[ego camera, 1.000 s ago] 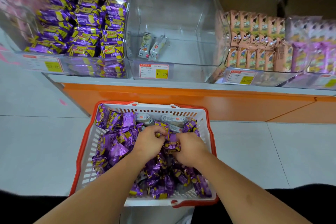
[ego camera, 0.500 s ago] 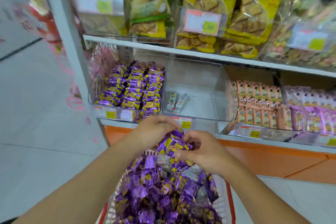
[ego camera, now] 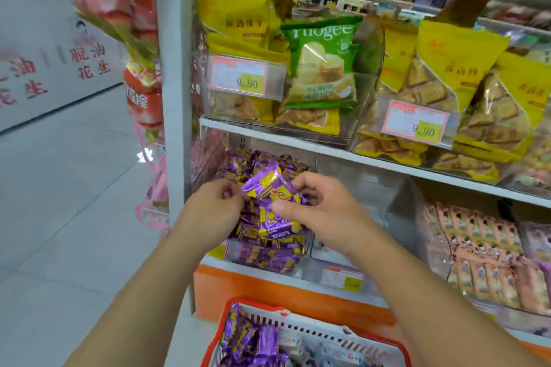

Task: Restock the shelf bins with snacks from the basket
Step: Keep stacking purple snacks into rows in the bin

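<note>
In the head view, both hands are raised together in front of the lower shelf, and a bunch of purple snack packets [ego camera: 269, 202] is clamped between them. The left hand [ego camera: 214, 208] is curled against the bunch's left side, with its fingertips pinched on the wrapper edges; the right hand [ego camera: 316, 205] is closed on the right side, its thumb pressed along the near face and its fingers hooked over the top. The load is probably held from two sides because the slippery wrappers are loose and would spill from one hand. The bunch is held just above the purple-snack bin [ego camera: 262, 253], which is already heaped with matching packets, so the drop into that bin is judged to be the step in hand. The clear bin [ego camera: 343, 259] just to the right appears far emptier, though its contents are hidden by the right wrist. Near the bottom edge, the red-rimmed basket [ego camera: 286, 311] is seen below the shelf, with more purple packets left in it, so further loads are likely needed.
</note>
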Demonstrator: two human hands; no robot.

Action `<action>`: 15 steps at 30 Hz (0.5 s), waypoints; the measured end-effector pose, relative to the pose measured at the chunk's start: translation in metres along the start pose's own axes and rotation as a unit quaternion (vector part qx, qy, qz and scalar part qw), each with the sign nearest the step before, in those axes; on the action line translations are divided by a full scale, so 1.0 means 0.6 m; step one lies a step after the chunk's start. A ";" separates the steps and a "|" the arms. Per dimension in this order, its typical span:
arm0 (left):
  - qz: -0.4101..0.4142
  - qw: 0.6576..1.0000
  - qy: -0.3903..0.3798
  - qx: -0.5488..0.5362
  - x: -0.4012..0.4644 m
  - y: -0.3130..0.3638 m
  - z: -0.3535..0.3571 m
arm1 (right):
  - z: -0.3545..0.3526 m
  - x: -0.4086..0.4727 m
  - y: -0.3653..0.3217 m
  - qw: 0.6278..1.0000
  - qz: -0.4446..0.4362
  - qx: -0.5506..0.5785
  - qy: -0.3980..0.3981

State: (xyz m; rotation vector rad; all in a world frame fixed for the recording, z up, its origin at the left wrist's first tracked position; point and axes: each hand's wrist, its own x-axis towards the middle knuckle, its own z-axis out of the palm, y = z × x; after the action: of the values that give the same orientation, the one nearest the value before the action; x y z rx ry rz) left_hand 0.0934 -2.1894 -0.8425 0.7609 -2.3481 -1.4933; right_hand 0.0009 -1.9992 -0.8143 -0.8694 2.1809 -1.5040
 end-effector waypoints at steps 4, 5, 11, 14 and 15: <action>0.002 0.991 -0.031 0.131 0.011 -0.028 0.017 | 0.022 0.040 0.042 0.997 0.015 -0.081 0.009; 0.009 0.987 -0.034 0.154 0.012 -0.032 0.022 | 0.025 0.046 0.051 0.996 0.021 -0.084 0.012; 0.000 0.970 -0.020 0.243 0.019 -0.046 0.035 | 0.016 0.057 0.052 0.975 0.035 -0.212 0.063; -0.028 0.958 -0.017 0.285 0.014 -0.032 0.040 | 0.011 0.051 0.053 0.973 0.047 -0.207 0.089; -0.028 0.951 -0.010 0.309 0.012 -0.027 0.041 | 0.008 0.049 0.052 0.975 0.060 -0.193 0.095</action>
State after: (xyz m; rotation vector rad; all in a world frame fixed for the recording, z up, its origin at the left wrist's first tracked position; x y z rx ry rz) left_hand 0.0803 -2.1801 -0.8685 0.9488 -2.8568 -0.7603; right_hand -0.0271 -2.0144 -0.8436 -0.7102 2.6700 -1.1657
